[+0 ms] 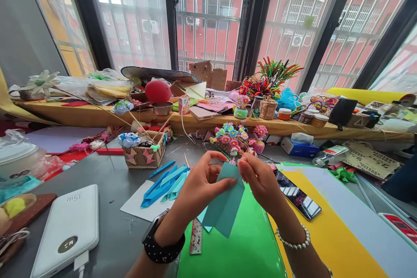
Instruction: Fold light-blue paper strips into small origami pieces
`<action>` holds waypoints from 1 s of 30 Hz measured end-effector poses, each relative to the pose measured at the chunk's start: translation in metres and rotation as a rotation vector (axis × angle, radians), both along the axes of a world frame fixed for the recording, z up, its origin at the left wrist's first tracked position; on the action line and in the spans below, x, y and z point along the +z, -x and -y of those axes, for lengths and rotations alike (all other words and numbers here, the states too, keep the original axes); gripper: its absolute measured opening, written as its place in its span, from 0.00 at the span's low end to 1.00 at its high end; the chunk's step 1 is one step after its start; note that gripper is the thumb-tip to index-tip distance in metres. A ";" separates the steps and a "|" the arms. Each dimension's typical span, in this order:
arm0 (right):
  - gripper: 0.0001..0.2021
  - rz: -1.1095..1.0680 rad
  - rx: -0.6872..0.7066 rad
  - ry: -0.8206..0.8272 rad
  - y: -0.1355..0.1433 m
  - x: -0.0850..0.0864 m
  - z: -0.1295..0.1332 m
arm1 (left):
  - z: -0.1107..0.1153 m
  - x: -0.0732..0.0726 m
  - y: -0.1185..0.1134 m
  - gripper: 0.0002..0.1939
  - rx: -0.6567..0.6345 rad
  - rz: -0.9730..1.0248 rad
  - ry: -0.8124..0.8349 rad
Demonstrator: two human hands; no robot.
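A strip of teal paper point(224, 204) hangs in the air between my hands, with a crease running down it. My left hand point(202, 178) pinches it, thumb on the near face and fingers behind. At the strip's upper right corner, my right hand point(257, 176) closes its thumb and forefinger on the paper edge. Below lies a shiny green mat point(244, 247), with a small printed ruler point(196, 239) on its left part. Folded blue paper pieces point(166, 184) rest on a white sheet point(137, 204) left of my hands.
A white power bank point(70, 226) with a cable sits at the left. Behind it stands a cardboard box point(143, 156) of paper flowers. A phone point(298, 195) lies on yellow paper point(329, 230) at the right. Crochet flowers point(230, 134) and a crowded ledge point(202, 121) line the back.
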State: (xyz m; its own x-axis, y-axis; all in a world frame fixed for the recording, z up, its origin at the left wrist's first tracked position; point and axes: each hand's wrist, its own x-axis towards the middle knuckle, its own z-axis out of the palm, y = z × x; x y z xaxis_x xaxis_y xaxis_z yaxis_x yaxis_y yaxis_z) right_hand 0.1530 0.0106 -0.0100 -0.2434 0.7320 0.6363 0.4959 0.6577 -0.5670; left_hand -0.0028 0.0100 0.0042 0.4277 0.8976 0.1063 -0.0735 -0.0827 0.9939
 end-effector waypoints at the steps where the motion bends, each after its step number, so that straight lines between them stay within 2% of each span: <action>1: 0.16 0.007 0.002 0.007 -0.001 0.001 0.000 | 0.000 0.000 0.000 0.19 0.010 0.008 0.004; 4: 0.15 0.097 0.028 0.014 -0.005 0.003 0.002 | -0.001 0.000 0.000 0.18 0.037 0.015 0.001; 8: 0.12 0.186 -0.003 -0.006 -0.006 0.005 0.003 | -0.002 -0.001 0.001 0.19 0.055 0.005 -0.016; 20: 0.12 0.261 -0.070 -0.046 0.002 -0.002 -0.002 | -0.008 -0.002 0.002 0.19 0.082 0.022 -0.007; 25: 0.11 0.286 0.016 0.021 0.002 -0.002 -0.002 | -0.010 0.001 0.008 0.22 0.136 0.043 0.033; 30: 0.12 0.242 0.094 0.068 -0.004 0.001 -0.001 | -0.009 0.002 0.009 0.21 0.092 0.038 0.038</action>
State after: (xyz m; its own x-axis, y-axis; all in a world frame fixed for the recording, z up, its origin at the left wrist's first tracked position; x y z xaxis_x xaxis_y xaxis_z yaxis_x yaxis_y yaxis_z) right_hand 0.1565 0.0114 -0.0087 -0.4518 0.7380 0.5012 0.5608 0.6719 -0.4838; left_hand -0.0117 0.0191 0.0060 0.3393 0.9368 0.0856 -0.1049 -0.0527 0.9931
